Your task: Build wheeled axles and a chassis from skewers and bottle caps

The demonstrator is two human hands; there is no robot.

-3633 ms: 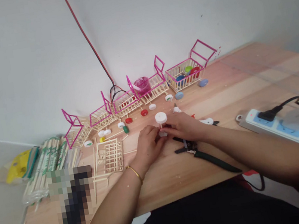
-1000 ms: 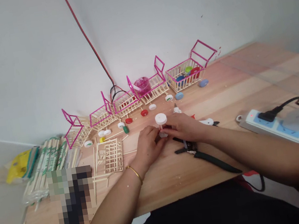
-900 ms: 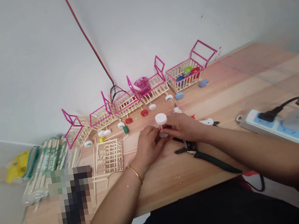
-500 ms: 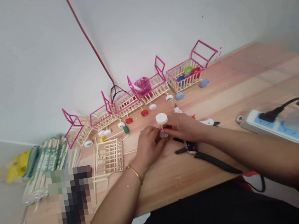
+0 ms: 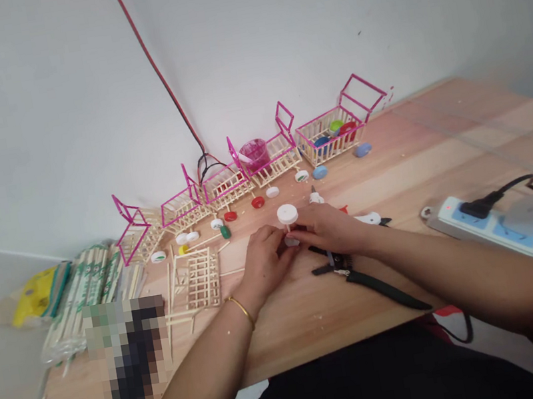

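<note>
Over the middle of the bench (image 5: 287, 331), your two hands meet at one small piece. Your right hand (image 5: 326, 227) has thumb and fingers pinched together on the cap-and-stick piece (image 5: 287, 214); your left hand (image 5: 269, 260) closes in from the other side, fingertips at its lower end, the exact contact partly hidden. Piece stands roughly upright between the hands: broad white cap above your fingertips, short stick below it, smaller pale disc low down among the fingers.

Just beside your right hand, cutters (image 5: 387, 289) lie with their green handle angled toward your body; a white nozzle (image 5: 315, 197) shows beyond the knuckles. To the left of your left hand, a stick lattice (image 5: 201, 277) lies among loose sticks.

Farther out, along the wall: five pink-rimmed stick carts (image 5: 332, 135) in a row, bottle-cap wheels at their bases, coloured caps inside the rightmost. Far left, bundled sticks (image 5: 82, 293) beside a yellow packet (image 5: 36, 296). Far right, a power strip (image 5: 514, 231), black plug seated.
</note>
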